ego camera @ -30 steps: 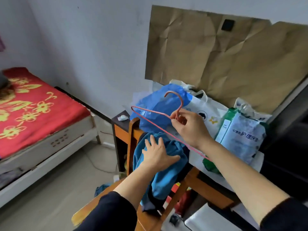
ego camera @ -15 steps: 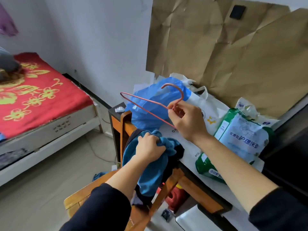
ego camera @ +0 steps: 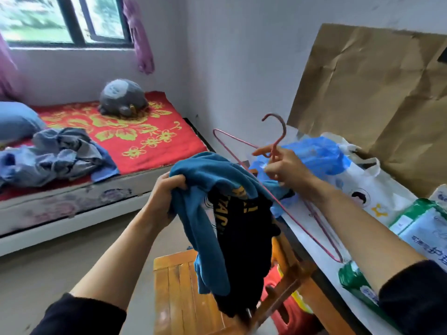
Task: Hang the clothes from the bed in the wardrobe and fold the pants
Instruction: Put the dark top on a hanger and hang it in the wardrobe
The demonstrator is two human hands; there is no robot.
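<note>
Left hand (ego camera: 167, 189) clenched on a teal-and-black garment (ego camera: 205, 213) (yellow lettering, folded, unreadable). Right hand (ego camera: 284, 166), at 2 o'clock, pinches a pink wire hanger (ego camera: 280, 138) below its hook.

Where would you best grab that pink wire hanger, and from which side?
I'd pinch the pink hanger at its neck, just under the hook, as the right hand does. Come from the near side: its lower wire runs close against the teal garment.

one head-worn view, looking down, close over both forearms.
</note>
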